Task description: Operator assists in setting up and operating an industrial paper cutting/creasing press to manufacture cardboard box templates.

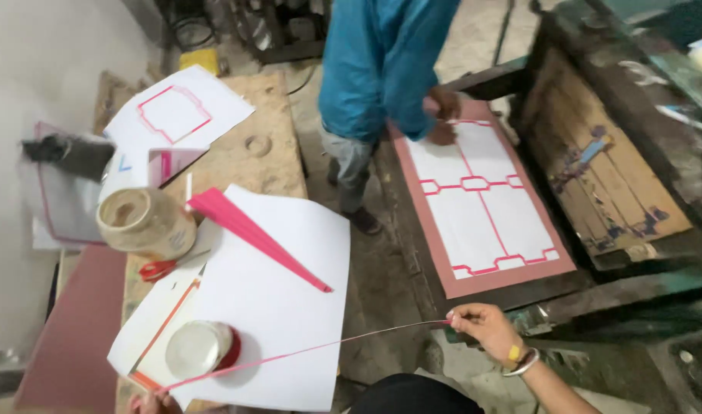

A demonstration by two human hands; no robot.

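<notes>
Wooden workbench [274, 165] is carrying, at the left, a large white sheet [282, 307]; to its right, a brown board [435, 253] with white panels outlined in pink is lying on a darker stand, with a co-worker in a blue shirt [382, 61] bending over its far end. On the white sheet, a folded fan of pink strips [251, 234] is pointing toward the near right, beside a pale jar [144, 222], red-handled scissors [158, 269] and a round tin lid [201, 349]. A thin pink paper strip [305, 353] is stretching taut across the near edge of the sheet, its long axis running almost level, rising slightly from the lower left to the right. The person's right hand [485, 326], wearing bangles, is pinching the strip's right end between fingertips. The left hand [152, 402], mostly cropped at the bottom edge, is meeting the strip's other end; its grip cannot be told.
</notes>
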